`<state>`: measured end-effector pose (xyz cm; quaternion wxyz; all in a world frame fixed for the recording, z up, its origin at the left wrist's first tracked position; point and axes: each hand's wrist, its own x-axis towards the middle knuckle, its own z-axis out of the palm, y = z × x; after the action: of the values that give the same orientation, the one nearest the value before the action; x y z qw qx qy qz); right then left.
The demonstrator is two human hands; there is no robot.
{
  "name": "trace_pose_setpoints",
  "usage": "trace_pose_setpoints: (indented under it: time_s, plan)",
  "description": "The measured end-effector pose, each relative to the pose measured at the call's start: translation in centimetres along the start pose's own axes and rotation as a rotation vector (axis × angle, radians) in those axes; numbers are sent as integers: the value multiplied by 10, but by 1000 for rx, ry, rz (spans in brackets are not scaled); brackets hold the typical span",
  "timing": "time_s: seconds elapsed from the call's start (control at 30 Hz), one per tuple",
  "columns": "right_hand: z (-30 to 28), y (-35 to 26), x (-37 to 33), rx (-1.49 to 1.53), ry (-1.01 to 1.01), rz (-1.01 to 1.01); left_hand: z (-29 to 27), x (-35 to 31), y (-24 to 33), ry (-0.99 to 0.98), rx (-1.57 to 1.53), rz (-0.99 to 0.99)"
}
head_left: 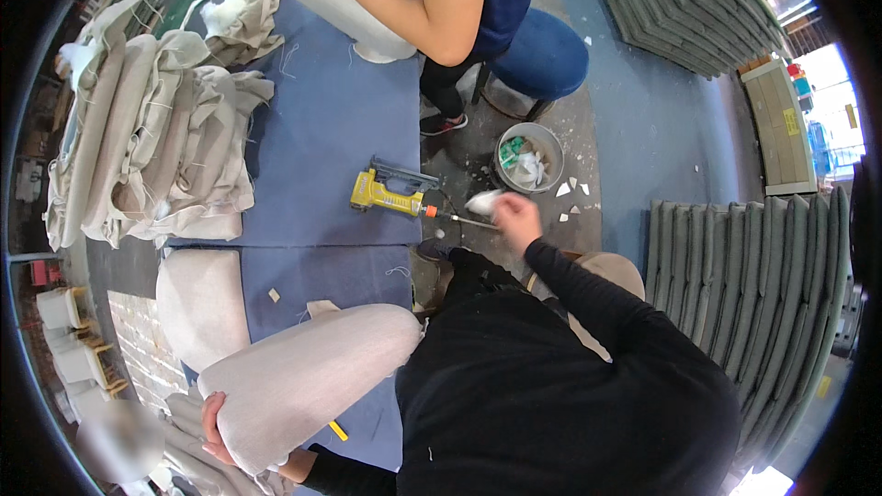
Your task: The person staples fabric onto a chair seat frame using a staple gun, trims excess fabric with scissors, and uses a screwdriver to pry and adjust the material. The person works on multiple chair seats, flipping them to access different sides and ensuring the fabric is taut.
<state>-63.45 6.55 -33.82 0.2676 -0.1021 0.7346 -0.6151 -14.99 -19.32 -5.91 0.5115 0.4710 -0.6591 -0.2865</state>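
A beige fabric-covered cushion (312,372) rests on the blue-covered table, its rounded end close to my body. My left hand (215,424) wraps round its far left end, with the fingers curled over the edge and the palm hidden. Held out over the floor beside the table, my right hand (516,219) pinches a white tuft of stuffing (481,202). Just beyond that tuft stands a round bucket (559,154) with white and green scraps in it. A yellow staple gun (386,193) with an air hose fitting lies on the table's right edge.
Beige covers (165,138) are piled at the left, near another cushion (200,303). Across the table a co-worker (450,0) handles a beige piece, beside a blue stool (540,53). Grey pads (744,285) stand stacked at right. A yellow-handled tool (339,430) lies by my cushion.
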Motion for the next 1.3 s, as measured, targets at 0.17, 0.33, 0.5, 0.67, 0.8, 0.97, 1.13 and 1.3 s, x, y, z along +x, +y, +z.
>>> trace_pose_setpoints:
  time_s: [0.17,0.33,0.5,0.67,0.8,0.97,1.13,1.3]
  plan:
    - [-6,-24,37,-215,-16,112,30,20,14,-16,250,153]
    - [147,-224,-19,178,-942,-222,78,54,19,-154,152,28]
    - [240,-305,-51,303,-1303,-568,149,67,66,-213,337,177]
    - [266,-301,-49,409,-1292,-530,148,37,72,-10,-24,391]
    - [280,-304,-47,310,-1248,-605,161,18,73,159,83,383]
    - [298,-311,-54,292,-1233,-541,156,34,79,226,136,312]
    - [312,-317,-62,279,-1227,-493,143,41,78,194,195,409]
    - [315,-318,-64,349,-1200,-462,144,48,66,170,279,634]
